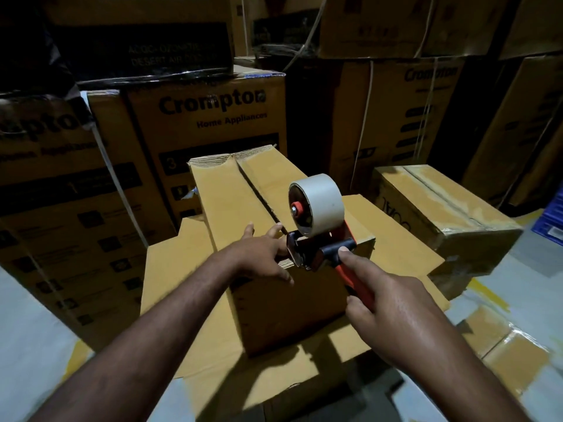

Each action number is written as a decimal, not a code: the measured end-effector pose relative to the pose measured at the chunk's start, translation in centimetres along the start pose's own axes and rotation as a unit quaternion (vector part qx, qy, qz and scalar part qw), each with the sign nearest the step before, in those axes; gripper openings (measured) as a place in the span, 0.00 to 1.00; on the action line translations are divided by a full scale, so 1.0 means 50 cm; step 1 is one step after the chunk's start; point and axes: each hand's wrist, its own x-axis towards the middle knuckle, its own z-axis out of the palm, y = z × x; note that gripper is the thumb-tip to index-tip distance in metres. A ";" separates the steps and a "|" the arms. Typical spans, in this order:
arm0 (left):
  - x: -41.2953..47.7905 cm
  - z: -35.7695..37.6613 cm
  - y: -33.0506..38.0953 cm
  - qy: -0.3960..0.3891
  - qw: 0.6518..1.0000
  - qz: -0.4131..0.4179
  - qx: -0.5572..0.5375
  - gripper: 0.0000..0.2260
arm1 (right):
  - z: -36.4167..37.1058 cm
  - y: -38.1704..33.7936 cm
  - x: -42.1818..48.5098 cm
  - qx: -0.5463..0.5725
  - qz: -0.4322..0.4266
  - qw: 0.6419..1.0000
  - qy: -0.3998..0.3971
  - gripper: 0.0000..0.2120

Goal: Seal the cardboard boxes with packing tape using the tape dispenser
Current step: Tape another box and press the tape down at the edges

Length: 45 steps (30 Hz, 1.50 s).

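The left hand (262,254) is laid flat, fingers spread, on the near end of the tall brown cardboard box (231,196), which stands near the middle of the flattened cardboard sheet (189,300). The flaps are best pressed down there so that the untaped centre seam is closed. The red-and-black tape dispenser (316,254), with its pale tape roll (323,202), is set at the seam's near end. Its handle is gripped in the right hand (393,312), forefinger laid along the neck. A straight, firmly pressed run along the seam is called for. "Crompton Home Appliances" is read on the brown carton behind (213,123), and "Crompton" again on the carton at the right (426,102).
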 end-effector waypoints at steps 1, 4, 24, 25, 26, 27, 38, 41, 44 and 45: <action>0.000 0.000 -0.001 -0.006 1.000 0.001 0.004 0.28 | 0.001 -0.002 -0.001 0.000 0.003 1.000 0.000 0.32; 0.008 -0.004 -0.006 -0.023 1.000 0.002 0.017 0.29 | 0.000 -0.002 -0.005 0.003 0.013 1.000 0.004 0.32; 0.008 -0.010 -0.025 -0.016 0.996 0.067 0.051 0.36 | 0.039 -0.018 -0.071 -0.037 0.046 0.998 -0.017 0.34; 0.008 -0.009 -0.023 -0.012 0.996 0.078 0.049 0.36 | 0.043 -0.018 -0.075 -0.037 0.049 0.998 -0.014 0.34; 0.008 -0.008 -0.023 -0.010 0.995 0.087 0.048 0.36 | 0.048 -0.018 -0.080 -0.039 0.052 0.998 -0.011 0.34; 0.009 -0.008 -0.022 -0.010 0.995 0.092 0.047 0.36 | 0.053 -0.017 -0.084 -0.038 0.055 0.998 -0.004 0.34; 0.028 -0.016 -0.049 -0.019 0.993 0.106 0.036 0.36 | 0.127 -0.012 -0.121 -0.029 0.059 0.996 0.065 0.38; 0.022 -0.023 -0.057 -0.018 0.994 0.102 0.019 0.35 | 0.162 -0.020 -0.104 -0.039 0.049 0.995 0.080 0.37; 0.014 -0.028 -0.061 -0.021 0.993 0.111 -0.016 0.35 | 0.193 -0.024 -0.081 -0.040 0.054 0.994 0.083 0.36; 0.010 -0.026 -0.059 -0.010 0.993 0.117 -0.032 0.35 | 0.199 -0.022 -0.076 -0.039 0.057 0.994 0.088 0.35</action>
